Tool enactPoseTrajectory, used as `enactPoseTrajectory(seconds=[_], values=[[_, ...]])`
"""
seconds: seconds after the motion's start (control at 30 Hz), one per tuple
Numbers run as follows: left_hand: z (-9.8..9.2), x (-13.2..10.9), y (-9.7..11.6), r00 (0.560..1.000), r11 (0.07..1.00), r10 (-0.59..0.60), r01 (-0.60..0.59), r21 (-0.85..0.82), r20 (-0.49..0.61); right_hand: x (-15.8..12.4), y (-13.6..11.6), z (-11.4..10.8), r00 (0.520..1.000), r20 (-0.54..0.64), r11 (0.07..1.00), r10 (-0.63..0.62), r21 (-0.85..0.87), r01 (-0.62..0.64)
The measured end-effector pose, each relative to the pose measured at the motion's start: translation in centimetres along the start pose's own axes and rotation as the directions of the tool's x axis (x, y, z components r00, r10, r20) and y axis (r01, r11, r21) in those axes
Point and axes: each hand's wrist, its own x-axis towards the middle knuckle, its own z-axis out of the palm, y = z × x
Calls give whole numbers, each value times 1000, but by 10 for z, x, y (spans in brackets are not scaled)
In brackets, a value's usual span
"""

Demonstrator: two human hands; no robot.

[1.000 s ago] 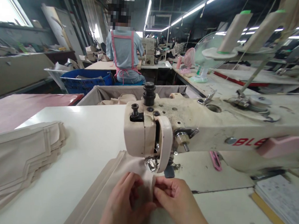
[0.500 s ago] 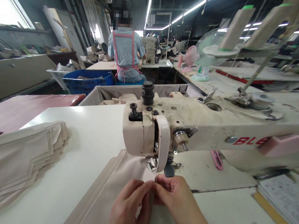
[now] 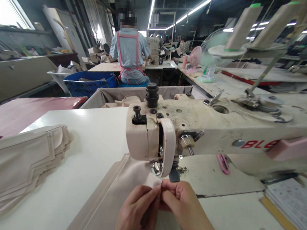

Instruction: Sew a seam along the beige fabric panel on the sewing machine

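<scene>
Both your hands are down at the bottom centre of the frame, pressed together fingertip to fingertip. Your left hand [image 3: 138, 214] and right hand [image 3: 182, 208] are each pinching the same edge of the beige fabric [image 3: 117, 199], right in front of the presser foot [image 3: 174, 173].

That fabric lies flat on the white table [image 3: 89, 135], its long axis running diagonally from bottom left up toward the needle area, with the near end tucked under the head of the sewing machine [image 3: 194, 131]. You can see a folded band along its left edge, following the same diagonal.

Over at the left edge sits a stack of cut pieces [image 3: 17, 165] in the same beige, well apart from your hands. Far lower right there's a paper pad [image 3: 291, 203]. Upper centre, another person [image 3: 129, 54] sits with their back to you.
</scene>
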Motion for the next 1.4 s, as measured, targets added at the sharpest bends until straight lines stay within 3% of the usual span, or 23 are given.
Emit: enactPoseTrajectory(seconds=[0.17, 0.33, 0.43, 0.6, 0.77, 0.87, 1.0, 1.1, 1.23, 1.4], values=[[-14, 12, 4, 984, 999, -9, 19, -51, 180, 0, -4, 0, 1000, 22, 999, 12, 36, -13], [-40, 41, 15, 880, 996, -9, 48, -70, 475, 1, -7, 2, 1000, -17, 999, 0, -43, -1], [-49, 51, 17, 838, 994, 20, 43, -101, 546, 3, -6, 3, 998, -56, 995, -23, -96, 18], [-54, 68, 2, 897, 997, -64, 41, 61, 437, 5, -3, 2, 997, -58, 985, -59, -164, 49], [-51, 87, -11, 834, 981, -180, 114, 156, 522, 8, 1, -4, 994, -30, 960, -105, -265, 93], [-49, 89, -13, 834, 971, -215, 128, 201, 509, 5, 5, -2, 992, -43, 948, -122, -302, 103], [-40, 83, -21, 873, 935, -292, 174, 310, 389, -8, 16, 6, 975, -107, 904, -194, -405, 135], [-28, 79, -28, 893, 891, -360, 243, 384, 269, -13, 23, 7, 978, -78, 893, -192, -427, 142], [-23, 85, -24, 861, 850, -446, 321, 418, 246, -5, 19, 1, 999, -48, 954, -23, -300, 8], [-28, 94, -10, 822, 834, -501, 376, 404, 269, 2, 10, -1, 998, -57, 951, -32, -310, 13]])
